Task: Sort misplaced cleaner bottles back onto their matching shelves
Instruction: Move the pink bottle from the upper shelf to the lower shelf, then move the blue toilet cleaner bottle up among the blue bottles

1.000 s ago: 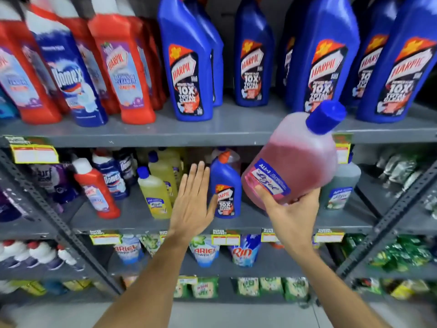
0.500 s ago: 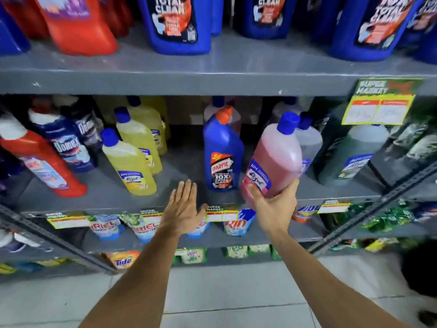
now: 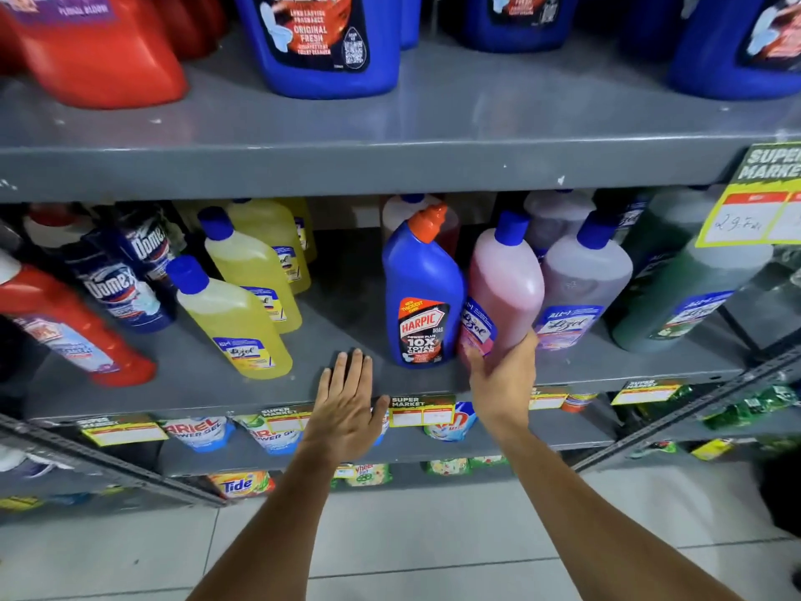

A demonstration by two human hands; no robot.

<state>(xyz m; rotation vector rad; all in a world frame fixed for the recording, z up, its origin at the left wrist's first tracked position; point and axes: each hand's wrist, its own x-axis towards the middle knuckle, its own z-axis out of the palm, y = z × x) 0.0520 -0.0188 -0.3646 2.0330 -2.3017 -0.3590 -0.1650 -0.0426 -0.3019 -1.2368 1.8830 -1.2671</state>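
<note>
My right hand [image 3: 503, 375] grips the base of a pink Lizol bottle [image 3: 505, 284] with a blue cap, held nearly upright on the middle shelf [image 3: 208, 379]. It stands between a small blue Harpic bottle [image 3: 422, 292] on its left and a lavender Lizol bottle [image 3: 583, 279] on its right, touching both. My left hand [image 3: 346, 409] lies flat and open at the shelf's front edge, left of the Harpic bottle, holding nothing.
Yellow Lizol bottles [image 3: 234, 314], Domex bottles [image 3: 121, 288] and a red bottle [image 3: 65, 327] fill the middle shelf's left part. A green Lizol bottle [image 3: 689, 292] stands at the right. Large blue Harpic bottles [image 3: 320, 41] sit on the upper shelf. Detergent pouches lie below.
My right hand has lowered the pink bottle from in front of the upper shelf into the gap beside the small Harpic bottle. My left hand dropped to the shelf edge. The view moved closer and down.
</note>
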